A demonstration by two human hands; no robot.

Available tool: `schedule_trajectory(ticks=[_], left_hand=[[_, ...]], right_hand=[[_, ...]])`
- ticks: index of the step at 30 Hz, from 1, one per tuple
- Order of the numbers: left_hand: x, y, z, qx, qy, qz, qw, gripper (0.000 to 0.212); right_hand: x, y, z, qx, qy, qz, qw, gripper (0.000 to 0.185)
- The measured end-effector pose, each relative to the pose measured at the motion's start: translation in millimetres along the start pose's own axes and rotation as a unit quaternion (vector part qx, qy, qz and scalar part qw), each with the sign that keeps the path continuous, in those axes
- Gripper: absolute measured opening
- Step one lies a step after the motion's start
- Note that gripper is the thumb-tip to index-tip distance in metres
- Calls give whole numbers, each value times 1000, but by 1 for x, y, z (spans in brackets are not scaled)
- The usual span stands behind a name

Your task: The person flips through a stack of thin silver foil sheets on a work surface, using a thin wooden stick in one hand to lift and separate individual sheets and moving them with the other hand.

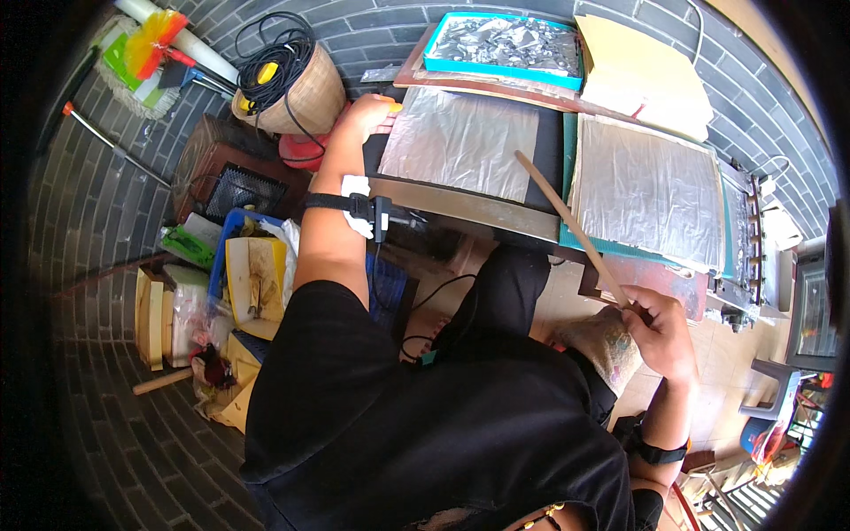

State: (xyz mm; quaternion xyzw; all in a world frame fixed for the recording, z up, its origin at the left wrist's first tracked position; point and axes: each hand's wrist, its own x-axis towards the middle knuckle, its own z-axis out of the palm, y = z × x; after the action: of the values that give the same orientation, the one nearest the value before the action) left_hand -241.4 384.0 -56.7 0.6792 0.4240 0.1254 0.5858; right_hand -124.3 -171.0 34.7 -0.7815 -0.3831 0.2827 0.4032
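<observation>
In my right hand (659, 332) is a long, flat strip of wood or bamboo (571, 222), gripped near its lower end. The strip slants up and left, and its far tip appears over the right part of a thin, wrinkled silvery sheet (461, 143). That sheet lies on a black work surface (550, 139). At the sheet's upper left edge is my left hand (373, 118), with something orange at a fingertip. Whether those fingers pinch the sheet is unclear. A stack of similar silvery sheets (647, 189) lies to the right on a green ribbed mat (614, 244).
Behind the sheet, a turquoise tray (501, 77) holds foil scraps, beside a stack of yellowish paper (644, 79). A basket (302, 99) with coiled black cable stands at upper left. Boxes and a blue crate (218, 265) crowd my left side. A grey stool (773, 391) stands right.
</observation>
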Motion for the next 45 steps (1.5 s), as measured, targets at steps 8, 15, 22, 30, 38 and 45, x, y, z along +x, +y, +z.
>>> schedule_trajectory(ticks=[8,15,22,30,38,45], left_hand=[[-29,-6,22,-127,81,79,985,23],[-54,-35,34,-214,60,72,972,23],[-59,-39,40,-275,78,88,954,27],[-59,-41,43,-265,89,90,956,27],[-62,-38,47,-251,85,102,959,26],[-71,-35,42,-270,127,163,940,22]], right_hand=[[28,-16,26,-36,-47,-56,997,26],[54,-30,51,-68,-70,-80,992,27],[78,-41,70,-81,-90,-86,989,27],[85,-44,80,-95,-107,-112,983,28],[82,-53,76,-93,-126,-74,985,28],[59,-38,48,-83,-48,-83,992,21]])
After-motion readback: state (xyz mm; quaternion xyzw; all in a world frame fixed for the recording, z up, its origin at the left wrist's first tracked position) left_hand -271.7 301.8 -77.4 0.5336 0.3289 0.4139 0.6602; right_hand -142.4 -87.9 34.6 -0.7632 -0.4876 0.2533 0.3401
